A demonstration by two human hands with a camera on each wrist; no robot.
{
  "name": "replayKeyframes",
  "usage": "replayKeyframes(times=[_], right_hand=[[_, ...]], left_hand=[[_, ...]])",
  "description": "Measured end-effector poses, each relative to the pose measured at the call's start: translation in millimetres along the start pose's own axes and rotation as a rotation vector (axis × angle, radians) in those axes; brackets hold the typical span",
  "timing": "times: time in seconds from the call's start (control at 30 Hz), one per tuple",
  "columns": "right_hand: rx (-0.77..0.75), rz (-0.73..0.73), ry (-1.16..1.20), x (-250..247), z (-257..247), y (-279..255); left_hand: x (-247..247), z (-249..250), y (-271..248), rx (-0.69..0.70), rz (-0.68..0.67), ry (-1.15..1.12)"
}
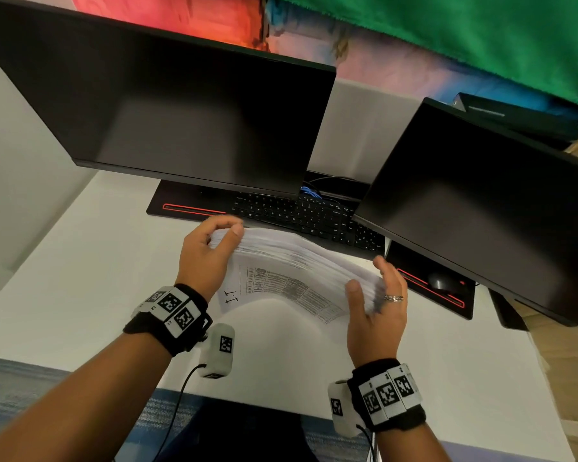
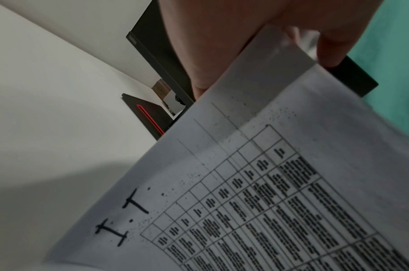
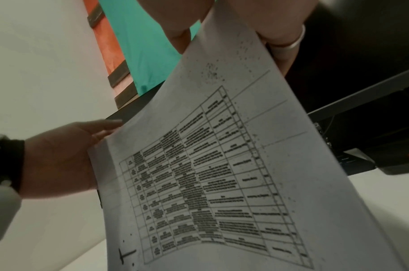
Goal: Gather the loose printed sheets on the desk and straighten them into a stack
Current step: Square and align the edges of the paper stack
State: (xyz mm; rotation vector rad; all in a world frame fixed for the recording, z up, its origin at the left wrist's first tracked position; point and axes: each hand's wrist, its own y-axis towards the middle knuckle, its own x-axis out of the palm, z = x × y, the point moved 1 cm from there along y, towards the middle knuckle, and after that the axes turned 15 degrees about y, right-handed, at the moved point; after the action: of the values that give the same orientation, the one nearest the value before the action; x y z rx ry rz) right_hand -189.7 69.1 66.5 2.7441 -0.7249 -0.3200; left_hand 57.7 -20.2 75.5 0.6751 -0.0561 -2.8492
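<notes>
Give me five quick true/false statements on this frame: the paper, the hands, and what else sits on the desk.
1. Both hands, left and right, hold the stack of printed sheets. True.
2. The stack lies flat on the desk. False: it is upright, sagging.
3. Both monitors are dark. True.
4. The facing sheet is blank. False: it shows a table.
5. The right hand wears a ring. True.

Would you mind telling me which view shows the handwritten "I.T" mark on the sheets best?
The left wrist view: the "I.T" mark is large and whole there. The head view shows it small; the right wrist view catches only one stroke at the page's lower corner.
</notes>
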Motion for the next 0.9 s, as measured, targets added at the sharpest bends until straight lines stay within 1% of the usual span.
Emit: replayKeyframes(times=[0.1,0.2,0.27,0.37,0.4,0.47,0.53,0.6,0.67,0.8,0.9], right_hand=[[-0.071,0.030,-0.003,2.1,2.4,3.9],[-0.097,0.063,-0.017,2.7,9.0,5.0],[-0.107,0.029,-0.019,5.1,8.8,4.1],[-0.080,-0.060,-0.088,6.5,7.6,3.0],[-0.085,-0.076,-0.122,5.4,7.7,2.9],[-0.085,-0.137,-0.215,3.2,7.5,4.6],[-0.062,-0.217,-0.334,0.6,7.7,6.5],[-0.066,-0.268,-0.432,-2.8,7.2,8.6],[-0.082,-0.313,-0.551,-5.5,5.1,11.4],[-0.080,-0.387,-0.711,-6.1,-3.3,16.0],[-0.062,-0.440,-0.813,-4.1,-10.7,18.3]], left_hand=[[-0.3,0.0,1.4,-0.026,-0.020,0.017],[-1.0,3.7,3.8,-0.034,-0.016,-0.004],[-1.6,6.1,4.9,-0.029,-0.026,-0.014],[-1.6,6.0,4.3,0.001,-0.037,0.054],[-1.9,5.5,3.9,0.043,-0.040,0.085],[-3.7,3.3,3.6,0.197,-0.069,0.196],[-6.1,0.1,2.3,0.369,-0.135,0.366],[-11.1,-2.8,2.7,0.477,-0.187,0.541],[-16.7,-1.8,4.1,0.558,-0.207,0.673],[-20.6,4.4,8.1,0.696,-0.257,0.873],[-18.3,6.6,9.5,0.723,-0.344,1.051]])
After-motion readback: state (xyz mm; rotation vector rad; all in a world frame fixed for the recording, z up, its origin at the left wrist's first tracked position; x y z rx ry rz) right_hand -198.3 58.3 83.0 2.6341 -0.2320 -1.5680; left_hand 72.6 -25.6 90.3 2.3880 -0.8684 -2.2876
